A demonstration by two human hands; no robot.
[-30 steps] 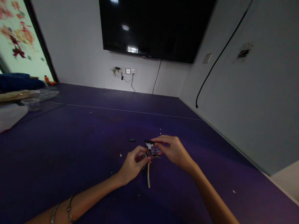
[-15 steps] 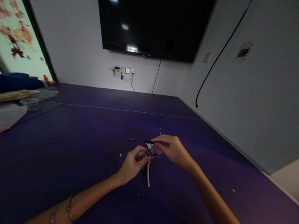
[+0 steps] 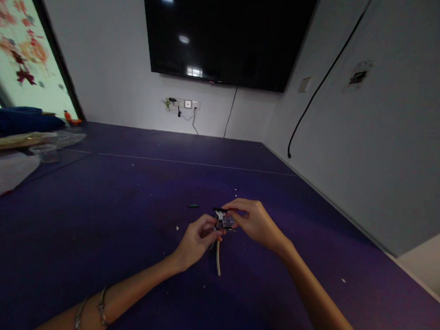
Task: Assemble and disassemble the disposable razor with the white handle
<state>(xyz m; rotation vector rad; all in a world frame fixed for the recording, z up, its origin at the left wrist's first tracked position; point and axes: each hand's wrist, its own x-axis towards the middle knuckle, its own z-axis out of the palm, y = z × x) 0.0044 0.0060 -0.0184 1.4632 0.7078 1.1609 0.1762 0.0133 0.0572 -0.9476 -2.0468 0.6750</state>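
Both hands meet over the purple surface at a small assembly (image 3: 228,223) with white, dark and clear plastic-like parts; its kind is too small to tell. My left hand (image 3: 196,240) is closed on its left and lower side, thumb and fingers pinching. From the other side my right hand (image 3: 254,220) is closed, fingertips at a thin dark strip (image 3: 219,209) along its top. A short beige cord or stick (image 3: 218,259) points down below the assembly; where it joins is hidden by my left fingers. Just beyond my left hand lies a small dark green piece (image 3: 193,206).
The purple surface (image 3: 118,218) carries scattered white scraps (image 3: 177,228). Plastic bags (image 3: 6,172), a clear cup (image 3: 46,153) and dark blue cloth (image 3: 23,120) lie at the left. A black cable (image 3: 319,86) hangs at the right wall; a television (image 3: 229,35) is mounted ahead.
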